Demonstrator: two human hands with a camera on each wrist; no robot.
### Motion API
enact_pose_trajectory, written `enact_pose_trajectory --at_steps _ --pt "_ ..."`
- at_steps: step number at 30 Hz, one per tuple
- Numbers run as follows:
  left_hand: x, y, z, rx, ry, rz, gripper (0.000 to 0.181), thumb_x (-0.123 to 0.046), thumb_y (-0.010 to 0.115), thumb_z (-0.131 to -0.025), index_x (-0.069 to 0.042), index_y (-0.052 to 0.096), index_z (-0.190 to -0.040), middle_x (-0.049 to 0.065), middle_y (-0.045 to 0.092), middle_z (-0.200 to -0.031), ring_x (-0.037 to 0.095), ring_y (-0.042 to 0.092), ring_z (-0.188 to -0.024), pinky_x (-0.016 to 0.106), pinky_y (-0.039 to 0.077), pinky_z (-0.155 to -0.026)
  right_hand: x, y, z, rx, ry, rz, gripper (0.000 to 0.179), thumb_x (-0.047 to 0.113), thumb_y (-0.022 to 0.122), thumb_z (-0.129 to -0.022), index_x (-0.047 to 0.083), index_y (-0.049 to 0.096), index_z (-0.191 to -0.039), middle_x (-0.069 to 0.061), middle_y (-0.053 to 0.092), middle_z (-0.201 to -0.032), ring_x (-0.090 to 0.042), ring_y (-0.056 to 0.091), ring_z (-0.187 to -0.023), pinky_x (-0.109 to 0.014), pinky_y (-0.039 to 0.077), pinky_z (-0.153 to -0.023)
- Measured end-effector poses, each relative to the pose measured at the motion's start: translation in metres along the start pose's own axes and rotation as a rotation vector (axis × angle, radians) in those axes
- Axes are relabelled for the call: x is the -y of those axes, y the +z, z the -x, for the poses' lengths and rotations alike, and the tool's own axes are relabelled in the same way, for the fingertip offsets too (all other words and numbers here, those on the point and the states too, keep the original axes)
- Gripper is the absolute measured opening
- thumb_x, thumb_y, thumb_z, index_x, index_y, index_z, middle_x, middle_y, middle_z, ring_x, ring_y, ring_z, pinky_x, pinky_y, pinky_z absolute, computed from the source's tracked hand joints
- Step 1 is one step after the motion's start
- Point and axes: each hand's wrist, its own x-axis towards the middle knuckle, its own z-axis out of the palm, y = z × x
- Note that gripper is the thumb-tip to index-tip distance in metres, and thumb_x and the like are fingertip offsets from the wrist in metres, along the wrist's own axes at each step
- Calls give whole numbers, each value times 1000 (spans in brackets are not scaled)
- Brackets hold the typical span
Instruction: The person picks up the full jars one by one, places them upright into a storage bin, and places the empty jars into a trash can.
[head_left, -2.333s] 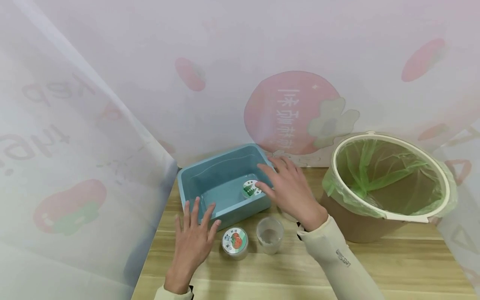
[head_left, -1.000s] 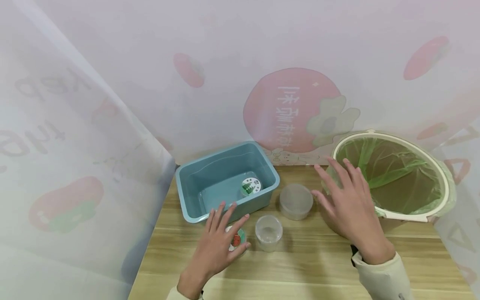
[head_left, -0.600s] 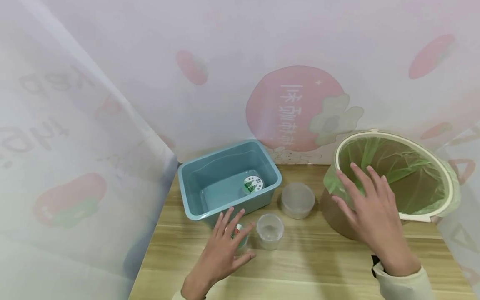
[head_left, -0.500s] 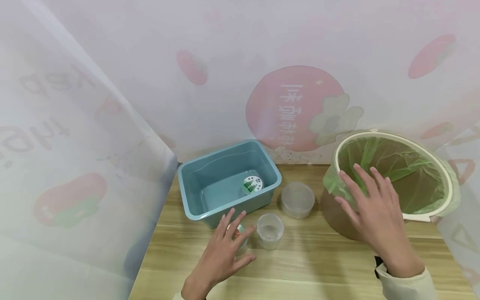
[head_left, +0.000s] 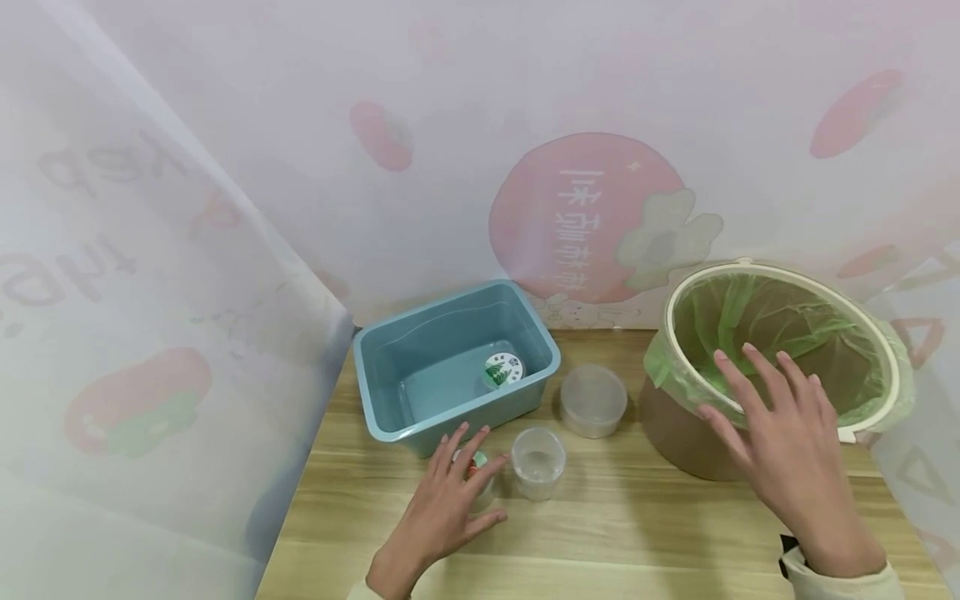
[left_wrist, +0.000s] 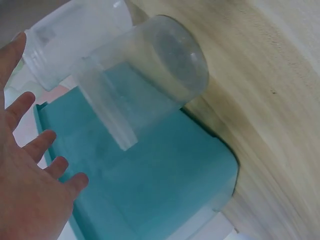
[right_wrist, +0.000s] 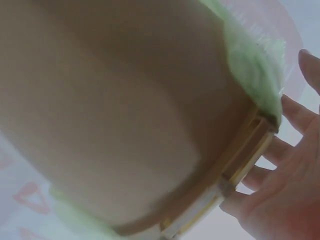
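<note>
My left hand hovers over a clear round jar with an orange fruit printed on its lid, partly hidden by the fingers. In the left wrist view, that hand's fingers are spread and apart from two clear jars. To its right stands a clear cup with no lid visible. Behind that is a wide, frosted round container. My right hand, fingers spread, is above the near rim of a brown bin, holding nothing. In the right wrist view, its fingers lie beside the bin's rim.
A blue plastic tub sits at the table's back left, holding a jar with a green-printed lid. Green bag film lines the bin. Printed sheets wall the wooden table at the back and sides.
My right hand has moved from the tub's right side, past the frosted container, to the bin's near rim. My left hand has shifted right from the tub's near edge to over the fruit-printed jar.
</note>
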Motion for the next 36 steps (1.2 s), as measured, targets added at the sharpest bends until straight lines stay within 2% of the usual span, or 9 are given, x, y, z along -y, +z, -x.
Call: enact_pose_trajectory --at_steps 5,11,16,25,29,36 --pt "4 9 0 26 -23 13 85 -60 94 -79 -28 62 -152 18 45 -170 51 40 -157 72 43 -119 -7 -4 7 3 25 12 84 80 30 -107 22 51 -163 -27 51 -161 -59 41 -149 -81 25 -123" --pt "10 14 2 78 -73 34 87 -61 92 -81 -30 59 -155 16 41 -172 51 40 -156 73 42 -119 -16 -11 15 33 94 -19 69 65 51 -110 23 49 -165 -27 49 -162 -56 35 -156 -81 17 -126" --pt "14 18 3 82 -92 41 88 -61 92 -81 -29 59 -155 16 41 -172 49 41 -155 73 42 -118 -25 -14 20 8 104 -21 71 68 47 -110 21 51 -163 -28 51 -161 -55 34 -157 -82 15 -127" --pt "16 24 6 30 -67 16 88 -59 95 -77 -25 62 -152 19 46 -168 50 46 -150 71 46 -114 -40 -17 33 19 172 -21 70 64 51 -110 20 48 -165 -28 47 -164 -56 29 -160 -81 10 -128" --pt "17 26 7 43 -77 33 89 -58 96 -77 -24 63 -152 19 46 -168 51 46 -150 71 46 -115 -43 -17 36 28 190 -32 71 62 54 -110 19 48 -164 -27 45 -166 -55 27 -161 -80 7 -129" --pt "18 30 9 86 -102 79 88 -54 96 -79 -24 62 -154 19 43 -170 52 43 -153 71 45 -116 -45 -17 41 -10 203 -60 73 67 54 -108 17 53 -161 -26 49 -163 -53 28 -161 -80 6 -129"
